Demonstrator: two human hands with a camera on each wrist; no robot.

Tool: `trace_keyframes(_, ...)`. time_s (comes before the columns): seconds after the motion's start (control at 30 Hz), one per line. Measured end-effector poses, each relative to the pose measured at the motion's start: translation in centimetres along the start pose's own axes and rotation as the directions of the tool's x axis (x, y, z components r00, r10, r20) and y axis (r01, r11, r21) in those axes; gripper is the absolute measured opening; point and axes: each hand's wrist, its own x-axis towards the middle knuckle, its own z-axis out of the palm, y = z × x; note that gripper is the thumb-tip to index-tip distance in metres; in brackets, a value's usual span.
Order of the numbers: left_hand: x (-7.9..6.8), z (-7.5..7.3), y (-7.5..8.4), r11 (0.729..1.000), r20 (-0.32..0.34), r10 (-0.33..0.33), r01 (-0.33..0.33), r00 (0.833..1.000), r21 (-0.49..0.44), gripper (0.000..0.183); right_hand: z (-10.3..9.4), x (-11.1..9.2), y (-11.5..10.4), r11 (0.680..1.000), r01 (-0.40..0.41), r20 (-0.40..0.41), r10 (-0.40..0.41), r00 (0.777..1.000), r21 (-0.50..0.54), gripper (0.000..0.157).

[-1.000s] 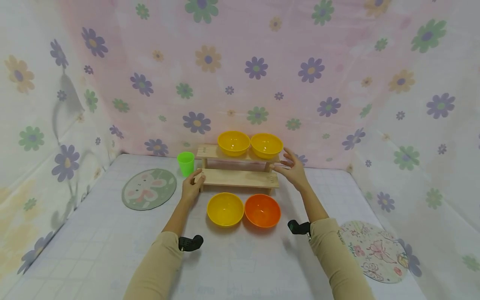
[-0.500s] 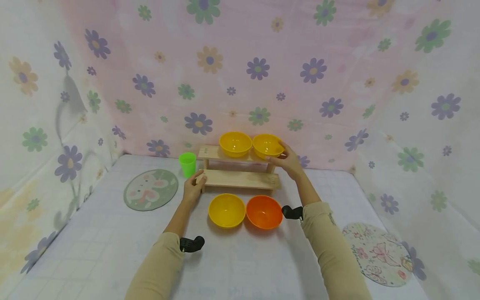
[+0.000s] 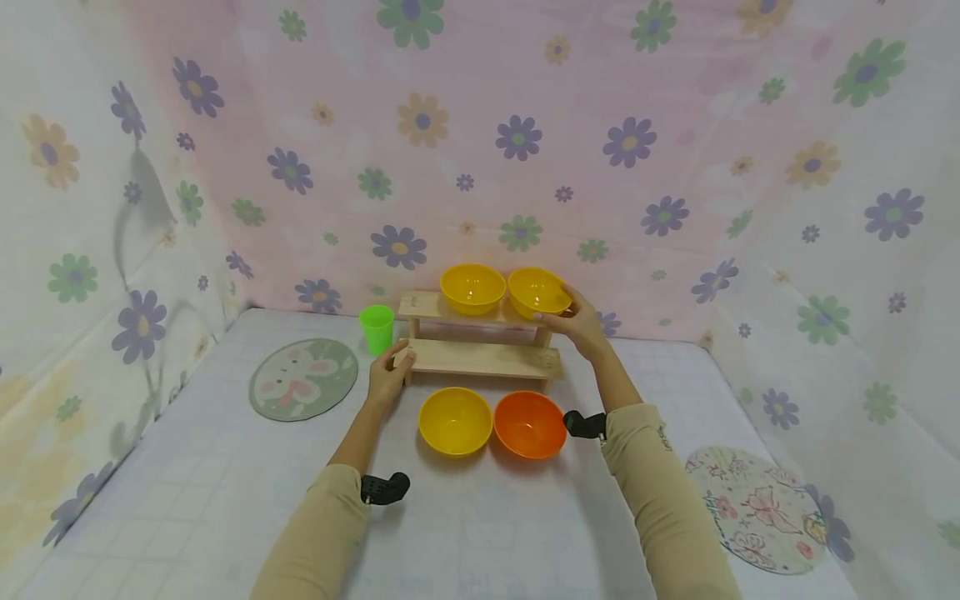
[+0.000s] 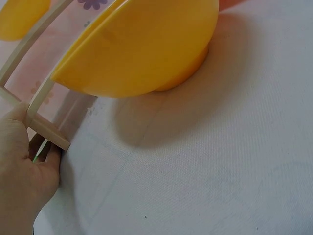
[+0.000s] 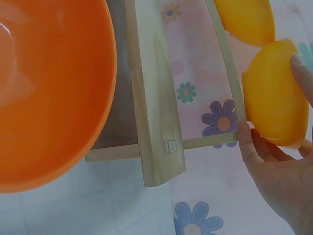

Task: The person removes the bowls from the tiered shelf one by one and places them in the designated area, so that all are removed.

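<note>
In the head view, the left hand grips the left end of the lower step of a wooden stand. The right hand holds the right side of the near yellow bowl, which sits on the upper step. The far yellow bowl is just left of it, on the same step. Between the forearms, nearer the person than either hand, a front yellow bowl and an orange bowl stand side by side on a white cloth printed with faint lines. Just beyond the left hand is a green cup; to that hand's left lies a rabbit mat. A butterfly mat lies well to the right of the right hand, past the sleeve. Beyond both hands rises a pink flowered backdrop, with paler flowered panels either side.

In the left wrist view, the thumb rests on the step; right of the hand, the front yellow bowl casts a soft shadow over the cloth.

In the right wrist view, the fingers curl about the near yellow bowl, against the upper step, with the backdrop's flowers behind
</note>
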Motion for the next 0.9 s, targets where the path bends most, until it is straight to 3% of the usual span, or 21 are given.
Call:
trace_keyframes(0.23, 0.1, 0.0, -0.1, 1.000, 0.002, 0.005, -0.005, 1.000, -0.017, 0.043, 0.0, 0.0, 0.0, 0.999, -0.022, -0.013, 0.021, 1.000, -0.045, 0.081)
trace_keyframes(0.53, 0.1, 0.0, 0.0, 1.000, 0.006, 0.001, -0.001, 1.000, -0.021, 0.043, -1.2, 0.4, 2.5, 0.997, -0.009, -0.038, 0.006, 0.999, -0.077, 0.083)
trace_keyframes(0.7, 0.0, 0.0, 0.1, 1.000, 0.008, 0.001, -0.001, 1.000, -0.021, 0.044, -1.8, -0.8, 2.6, 0.997, 0.016, -0.022, -0.017, 1.000, -0.070, 0.082)
trace_keyframes(0.9, -0.1, 0.0, 0.2, 1.000, 0.007, 0.002, -0.002, 1.000, -0.022, 0.044, -2.1, -3.5, 1.1, 0.996, 0.001, -0.018, -0.002, 1.000, -0.084, 0.083)
